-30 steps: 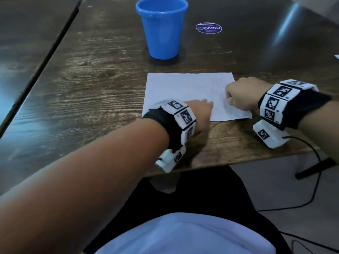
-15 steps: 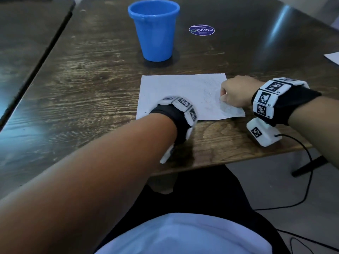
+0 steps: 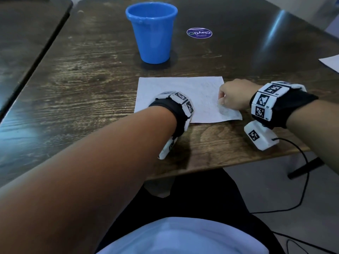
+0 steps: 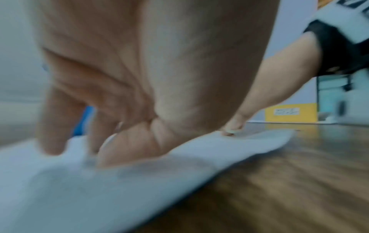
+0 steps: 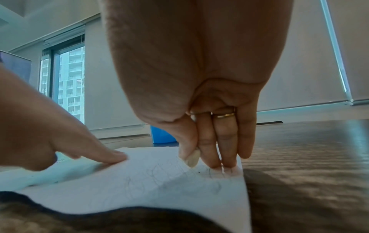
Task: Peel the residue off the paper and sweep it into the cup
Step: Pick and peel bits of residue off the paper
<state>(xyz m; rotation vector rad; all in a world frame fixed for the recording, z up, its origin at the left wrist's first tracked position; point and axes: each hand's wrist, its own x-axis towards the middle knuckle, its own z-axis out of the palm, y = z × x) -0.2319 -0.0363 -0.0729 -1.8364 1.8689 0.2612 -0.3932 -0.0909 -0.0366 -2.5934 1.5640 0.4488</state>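
A white paper (image 3: 176, 88) lies near the table's front edge, with faint grey scribble-like residue (image 3: 224, 111) toward its right side. The blue cup (image 3: 152, 32) stands upright beyond it. My left hand (image 4: 79, 149) presses the paper (image 4: 60, 189) flat with straight fingers; in the head view its wristband hides it. My right hand (image 3: 233, 96) is bunched at the paper's right edge. Its fingertips (image 5: 221, 165) stand on the sheet (image 5: 139, 189) beside the marks (image 5: 159, 175), thumb tucked against the index finger. Nothing shows between them.
A round purple sticker (image 3: 199, 33) lies right of the cup. Another white sheet (image 3: 330, 63) pokes in at the far right. A gap (image 3: 45, 43) separates a second table on the left. A black cable (image 3: 302, 171) hangs off the front edge.
My left hand has slid further onto the paper and is now hidden behind its wristband. The right hand stays at the right edge of the sheet.
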